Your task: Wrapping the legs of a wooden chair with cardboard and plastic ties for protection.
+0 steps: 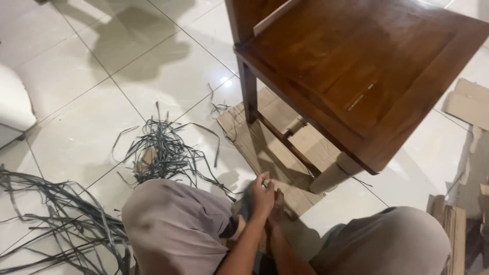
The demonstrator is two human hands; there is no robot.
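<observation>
a wooden chair [356, 66] of dark brown finish is seen in the upper right of the frame, viewed from above. its seat is a bare solid panel; no woven strip is seen on the seat or on the visible frame members. the chair stands on flattened cardboard [265, 147] laid over the white tiled floor [76, 102].

both hands are held together low in the centre of the frame, between the raised knees of the seated person. the left hand [262, 196] is seen with its fingers curled inward, closed around something small and thin; what is held cannot be told, as it is hidden by the hand itself. the right hand [277, 203] lies just beside and partly behind the left, in shadow; how far its fingers are closed cannot be told. both hands are just above the near edge of the cardboard, close to the front leg [328, 175] of the chair.

a tangled pile of dark grey flat strips [163, 150] lies on the floor at centre left, near the left knee. a second, larger bundle of long strips [61, 219] is spread across the lower left corner. further cardboard pieces [471, 104] are seen at the right edge.

judged from this layout, the work is at an early stage: the strip material lies loose and apart from the chair, nothing is attached to the chair, and any wrapping or weaving of it is not yet begun.
</observation>
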